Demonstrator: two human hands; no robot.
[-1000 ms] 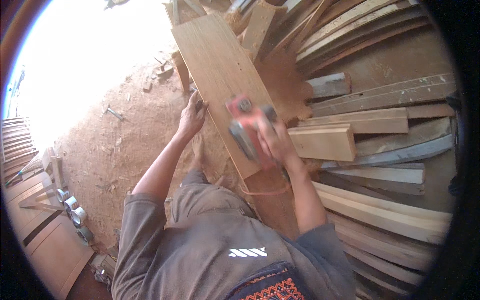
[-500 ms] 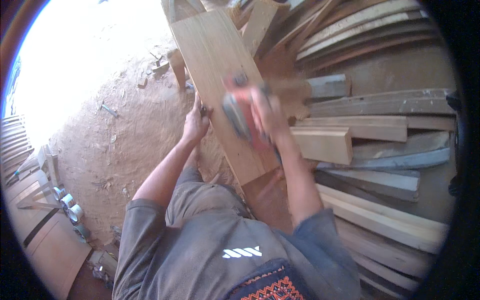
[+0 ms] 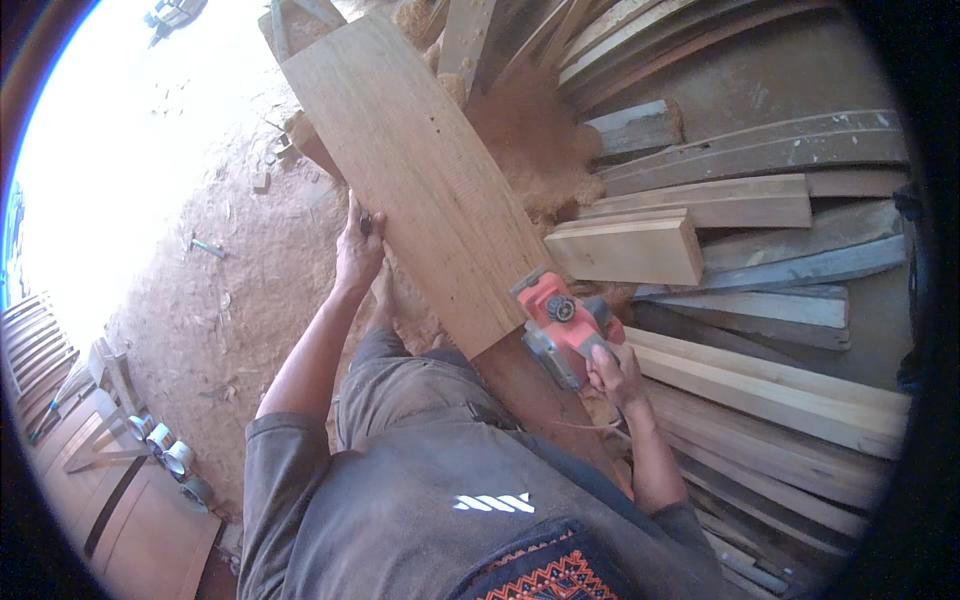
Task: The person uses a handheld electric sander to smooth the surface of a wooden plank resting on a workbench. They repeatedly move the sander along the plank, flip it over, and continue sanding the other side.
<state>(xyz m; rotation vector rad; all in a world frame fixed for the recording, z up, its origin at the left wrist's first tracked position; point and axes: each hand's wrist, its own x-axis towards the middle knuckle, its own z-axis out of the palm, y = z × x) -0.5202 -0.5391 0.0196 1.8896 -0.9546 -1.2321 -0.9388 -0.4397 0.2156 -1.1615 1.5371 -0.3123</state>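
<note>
My right hand (image 3: 616, 376) is closed around the rear handle of a red and grey electric hand planer (image 3: 570, 318). The planer's front sits at the near right corner of a wide, pale wooden board (image 3: 410, 170), and its rear extends past the board's end. My left hand (image 3: 360, 245) grips the board's left edge around mid-length. A small dark item shows by its thumb, too small to make out. Beneath the near end of the board runs a brown, dusty support plank (image 3: 540, 395).
Stacked timber (image 3: 770, 390) fills the right side, with a pale beam (image 3: 630, 245) close to the board. Shavings (image 3: 530, 140) heap beyond the board's right edge. A hammer (image 3: 207, 246) lies on the dirt floor to the left. Several rolls of tape (image 3: 165, 440) stand at lower left.
My right hand has brought the planer back toward me, from the middle of the board to its near end. My left hand still grips the left edge. The view has shifted slightly.
</note>
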